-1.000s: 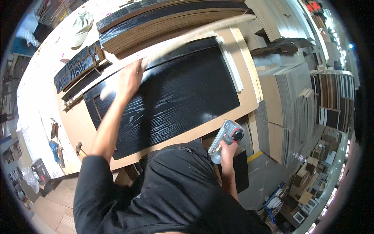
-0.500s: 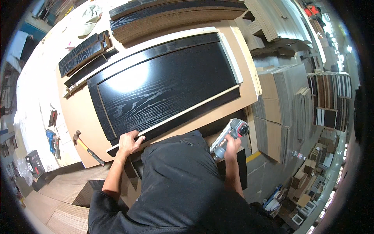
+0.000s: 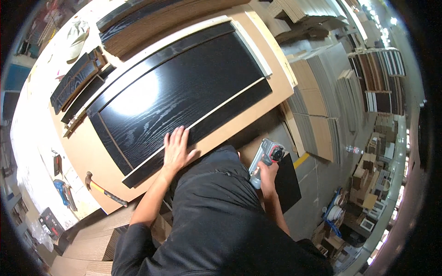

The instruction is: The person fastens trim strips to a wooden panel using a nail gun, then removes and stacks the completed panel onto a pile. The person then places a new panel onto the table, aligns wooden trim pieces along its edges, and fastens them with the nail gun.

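Observation:
A black wood-grain panel with a frame (image 3: 202,69) lies on a tan board on the table in front of me. Along its near side runs a black rail (image 3: 230,112), with a thin pale edge line between rail and panel. My left hand (image 3: 176,149) rests on this rail with fingers stretched out, its fingertips reaching onto the panel. In my right hand (image 3: 267,174) is a grey and black nail gun (image 3: 272,152), held by its handle at my right side, apart from the panel.
On the table's left lie a hammer (image 3: 105,189), a blue tool (image 3: 63,193) and a small dark tool (image 3: 57,163). Short black pieces (image 3: 76,83) and a cap (image 3: 76,40) are farther back. Long boards (image 3: 170,20) are stacked beyond the panel; cardboard stacks (image 3: 317,106) stand at right.
My left hand has let go of the rail's left end, moved right and flattened across the rail. The view has shifted. My right hand still holds the nail gun beside me.

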The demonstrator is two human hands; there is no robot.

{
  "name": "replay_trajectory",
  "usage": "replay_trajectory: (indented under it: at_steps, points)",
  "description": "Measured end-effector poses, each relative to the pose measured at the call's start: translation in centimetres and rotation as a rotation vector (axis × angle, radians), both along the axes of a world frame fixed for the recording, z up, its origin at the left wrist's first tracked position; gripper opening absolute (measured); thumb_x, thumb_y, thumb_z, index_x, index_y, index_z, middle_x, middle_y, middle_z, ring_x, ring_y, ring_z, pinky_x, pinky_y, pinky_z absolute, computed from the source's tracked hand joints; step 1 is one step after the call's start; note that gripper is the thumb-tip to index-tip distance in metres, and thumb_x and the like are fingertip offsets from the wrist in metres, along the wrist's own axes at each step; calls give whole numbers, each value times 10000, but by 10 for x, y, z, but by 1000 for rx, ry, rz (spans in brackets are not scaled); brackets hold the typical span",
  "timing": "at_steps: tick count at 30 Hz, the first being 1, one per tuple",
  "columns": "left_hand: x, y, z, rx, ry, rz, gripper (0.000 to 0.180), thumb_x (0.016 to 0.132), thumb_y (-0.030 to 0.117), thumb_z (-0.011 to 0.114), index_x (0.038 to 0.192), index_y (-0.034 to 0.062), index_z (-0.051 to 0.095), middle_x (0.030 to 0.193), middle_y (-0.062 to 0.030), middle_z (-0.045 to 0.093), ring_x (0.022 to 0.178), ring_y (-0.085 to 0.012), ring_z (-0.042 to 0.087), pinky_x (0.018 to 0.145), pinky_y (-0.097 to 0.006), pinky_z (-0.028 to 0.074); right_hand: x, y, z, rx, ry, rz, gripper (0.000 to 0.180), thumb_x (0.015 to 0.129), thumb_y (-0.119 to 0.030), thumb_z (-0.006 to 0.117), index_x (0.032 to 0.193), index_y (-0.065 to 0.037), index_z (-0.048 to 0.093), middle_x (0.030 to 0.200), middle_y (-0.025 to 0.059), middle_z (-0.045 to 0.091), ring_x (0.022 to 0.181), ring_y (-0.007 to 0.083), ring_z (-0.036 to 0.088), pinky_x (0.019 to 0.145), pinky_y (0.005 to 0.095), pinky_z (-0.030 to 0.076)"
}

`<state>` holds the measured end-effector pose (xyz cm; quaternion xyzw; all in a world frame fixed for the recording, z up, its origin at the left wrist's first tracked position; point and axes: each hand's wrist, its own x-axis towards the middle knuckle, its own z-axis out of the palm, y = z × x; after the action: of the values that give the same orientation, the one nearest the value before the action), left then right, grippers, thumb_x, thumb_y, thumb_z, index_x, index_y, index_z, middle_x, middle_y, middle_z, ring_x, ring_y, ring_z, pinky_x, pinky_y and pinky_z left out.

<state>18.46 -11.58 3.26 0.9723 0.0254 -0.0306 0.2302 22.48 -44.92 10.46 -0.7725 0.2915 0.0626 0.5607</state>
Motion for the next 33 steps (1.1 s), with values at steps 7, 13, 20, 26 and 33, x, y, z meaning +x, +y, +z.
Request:
replay_trajectory:
  at_steps: [7,13,20,26,33]
  points:
    - [81,-64,-21,19,-19,-66,746,850,301,726,1487,91,399,1446,-147,475,1357,-308,421,1123,-497,327,26,-30,-4,164,65,-24,279,779,60,598,1051,7,631,754,51,626,527,141,580,475,303,454]
    - [82,-78,-21,109,-77,-92,675,866,293,711,1461,103,457,1428,-95,505,1345,-294,437,1135,-489,307,80,-64,-1,143,83,41,204,766,26,584,968,31,616,635,45,580,470,151,544,446,311,444]
    - [87,-81,-15,114,-84,-3,684,811,226,764,1434,119,503,1400,-93,522,1308,-291,472,1116,-490,317,139,-101,-11,109,121,116,36,757,17,595,772,36,622,590,57,593,468,158,563,453,318,446]
    - [81,-95,-13,123,-61,71,663,794,180,762,1411,120,527,1392,-102,539,1252,-296,501,1040,-474,368,179,-123,-28,115,121,188,276,773,61,589,1045,21,603,682,52,590,474,152,541,448,308,451]
    - [35,-80,-5,109,24,118,672,779,142,770,1401,107,520,1425,-110,516,1287,-325,474,1086,-513,342,232,-103,-10,282,71,130,262,763,58,602,1023,31,604,683,61,592,486,161,546,458,317,444]
